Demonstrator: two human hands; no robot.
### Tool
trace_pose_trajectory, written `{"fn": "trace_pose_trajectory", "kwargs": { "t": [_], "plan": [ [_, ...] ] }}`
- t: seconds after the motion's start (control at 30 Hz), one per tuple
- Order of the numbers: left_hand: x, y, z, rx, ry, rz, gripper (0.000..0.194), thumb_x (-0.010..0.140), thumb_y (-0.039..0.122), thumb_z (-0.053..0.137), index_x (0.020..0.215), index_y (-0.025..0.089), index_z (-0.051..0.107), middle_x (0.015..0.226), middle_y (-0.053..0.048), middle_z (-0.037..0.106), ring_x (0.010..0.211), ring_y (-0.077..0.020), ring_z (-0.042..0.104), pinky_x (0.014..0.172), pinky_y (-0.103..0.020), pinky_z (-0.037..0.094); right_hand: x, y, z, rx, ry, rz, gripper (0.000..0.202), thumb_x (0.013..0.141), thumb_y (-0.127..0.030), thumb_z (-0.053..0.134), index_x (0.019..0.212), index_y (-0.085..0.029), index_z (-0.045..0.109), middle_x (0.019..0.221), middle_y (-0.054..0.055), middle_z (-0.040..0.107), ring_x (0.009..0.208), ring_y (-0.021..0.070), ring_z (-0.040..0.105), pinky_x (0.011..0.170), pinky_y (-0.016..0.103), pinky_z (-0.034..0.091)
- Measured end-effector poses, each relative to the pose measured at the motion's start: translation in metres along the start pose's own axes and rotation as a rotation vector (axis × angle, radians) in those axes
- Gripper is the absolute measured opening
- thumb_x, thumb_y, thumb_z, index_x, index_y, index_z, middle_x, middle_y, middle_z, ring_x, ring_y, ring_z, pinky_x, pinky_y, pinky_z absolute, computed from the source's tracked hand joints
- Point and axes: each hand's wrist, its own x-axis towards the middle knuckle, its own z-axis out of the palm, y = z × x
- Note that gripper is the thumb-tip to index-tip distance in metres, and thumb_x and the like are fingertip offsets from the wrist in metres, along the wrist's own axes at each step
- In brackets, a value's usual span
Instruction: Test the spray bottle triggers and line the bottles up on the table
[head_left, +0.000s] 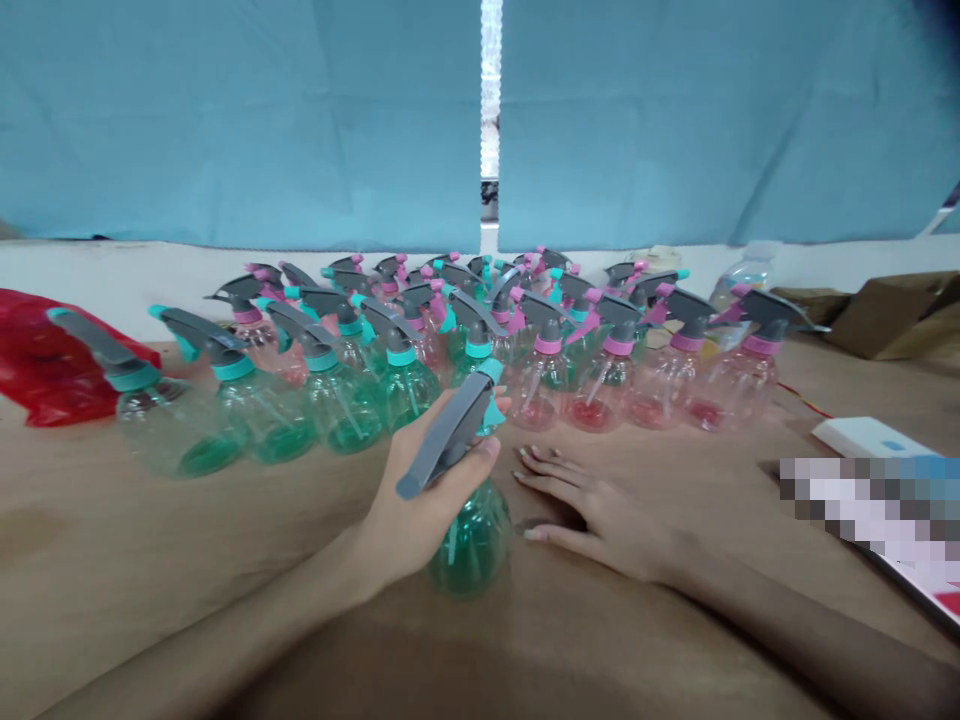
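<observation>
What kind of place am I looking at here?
Probably a small assembly or packing workbench: rows of clear green and pink plastic spray bottles crowd a brown wooden table, teal fabric curtains hang behind, and the left hand holds one green bottle.

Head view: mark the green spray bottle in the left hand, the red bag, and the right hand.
green spray bottle (471, 545): head view, on its clear green body below the left hand (420, 505).
red bag (41, 365): head view, mid-bag, at the table's left edge.
right hand (600, 510): head view, back of the hand, flat on the table.
</observation>
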Motion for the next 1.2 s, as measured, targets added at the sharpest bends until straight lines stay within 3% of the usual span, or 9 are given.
{"fn": "trace_pose_trajectory", "kwargs": {
  "t": [0.43, 0.77, 1.2],
  "plan": [
    [-0.002, -0.011, 0.002, -0.028, 0.003, 0.025, 0.017, 0.087, 0.035, 0.055, 0.100, 0.024, 0.058, 0.079, 0.001, 0.060, 0.069, -0.0163, 0.054, 0.071, -0.031, 0.046, 0.000, 0.002, 0.001, 0.001, -0.014, 0.003, 0.066, 0.087, -0.058, 0.047, 0.139, -0.018, 0.041, 0.149, 0.007, 0.034, 0.139, 0.0237, 0.027, 0.113, 0.047, 0.025],
    [-0.001, -0.003, 0.001, -0.032, -0.001, -0.004, 0.024, 0.086, 0.033, 0.054, 0.108, 0.026, 0.057, 0.093, -0.001, 0.063, 0.082, -0.0183, 0.059, 0.080, -0.032, 0.048, 0.001, -0.004, -0.003, 0.040, -0.002, 0.012, 0.064, 0.086, -0.057, 0.048, 0.139, -0.021, 0.042, 0.148, 0.007, 0.034, 0.138, 0.0253, 0.027, 0.113, 0.049, 0.026],
    [-0.002, -0.004, 0.002, -0.032, -0.001, -0.014, 0.022, 0.087, 0.035, 0.054, 0.106, 0.023, 0.056, 0.083, 0.000, 0.062, 0.075, -0.0169, 0.057, 0.075, -0.032, 0.047, 0.000, -0.002, -0.001, -0.031, -0.005, -0.008, 0.065, 0.088, -0.057, 0.045, 0.139, -0.017, 0.042, 0.148, 0.009, 0.035, 0.138, 0.0241, 0.027, 0.112, 0.047, 0.027]
  ]
}}
